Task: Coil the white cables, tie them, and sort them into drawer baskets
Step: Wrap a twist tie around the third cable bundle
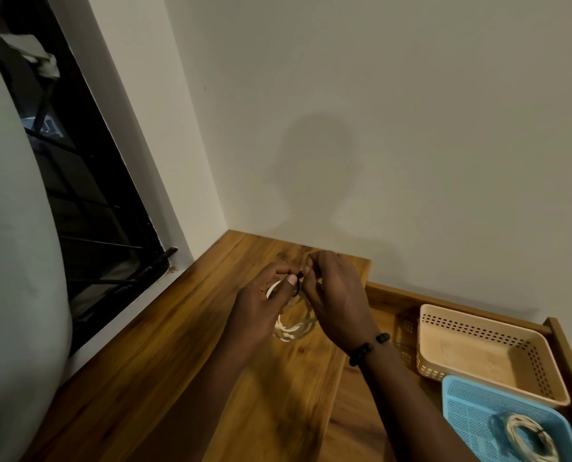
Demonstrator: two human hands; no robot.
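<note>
Coiled cable held above the worktop (164, 355)

The white cable (289, 328) hangs between both hands: left hand (261, 305) grips its coil, right hand (336, 301) pinches a dark tie (298, 284).

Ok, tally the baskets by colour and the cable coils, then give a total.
Beige basket: 1
Blue basket: 1
Coil in blue basket: 1
Coil held in both hands: 1
Total: 4

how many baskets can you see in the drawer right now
2. A beige basket sits empty at the far end of the open drawer. A blue basket sits nearer, partly cut off by the frame, holding a coiled cable. More may lie out of view.
</note>
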